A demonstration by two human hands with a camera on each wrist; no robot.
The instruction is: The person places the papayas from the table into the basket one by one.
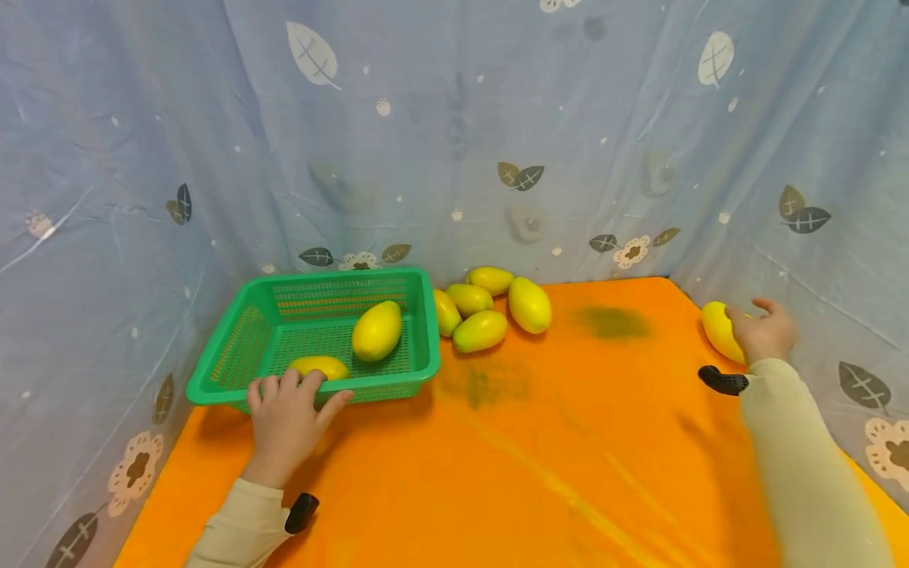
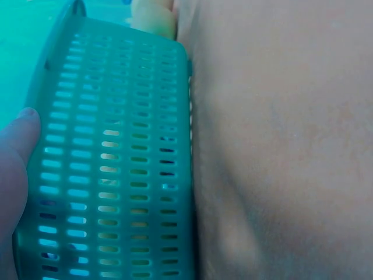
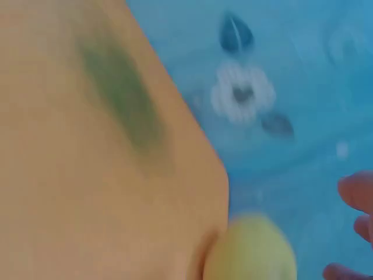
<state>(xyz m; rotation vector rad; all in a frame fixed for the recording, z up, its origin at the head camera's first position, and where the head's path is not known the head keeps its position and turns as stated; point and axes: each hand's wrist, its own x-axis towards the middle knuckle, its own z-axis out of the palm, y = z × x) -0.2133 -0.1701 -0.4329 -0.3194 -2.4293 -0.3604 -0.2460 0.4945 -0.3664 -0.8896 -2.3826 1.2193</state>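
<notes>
Blue cloth (image 1: 440, 134) printed with leaves and flowers hangs round three sides of an orange worktop (image 1: 540, 457).

At the left rear stands a green basket (image 1: 419, 331) of slotted plastic. Two yellow mangoes lie in it: one (image 1: 377, 330) near the middle, another (image 1: 319, 367) against the near wall. The left hand (image 1: 287, 418) rests on the basket's near rim, fingers curled over the edge and thumb stretched along the outside wall. The left wrist view shows the slotted wall (image 2: 111, 169) close up, with the thumb (image 2: 14, 169) against it. So the left grip holds the basket.

Just right of the basket, four more mangoes (image 1: 490, 308) lie in a cluster by the back cloth, touching one another.

At the far right edge of the worktop, the right hand (image 1: 763, 331) lies on a single mango (image 1: 720, 330), well apart from the cluster. The fingers are spread over its far side; whether this grip has closed round the fruit, I cannot tell. The right wrist view is blurred, showing the mango (image 3: 250, 251) at the worktop's edge with fingertips (image 3: 355, 192) beside it.
</notes>
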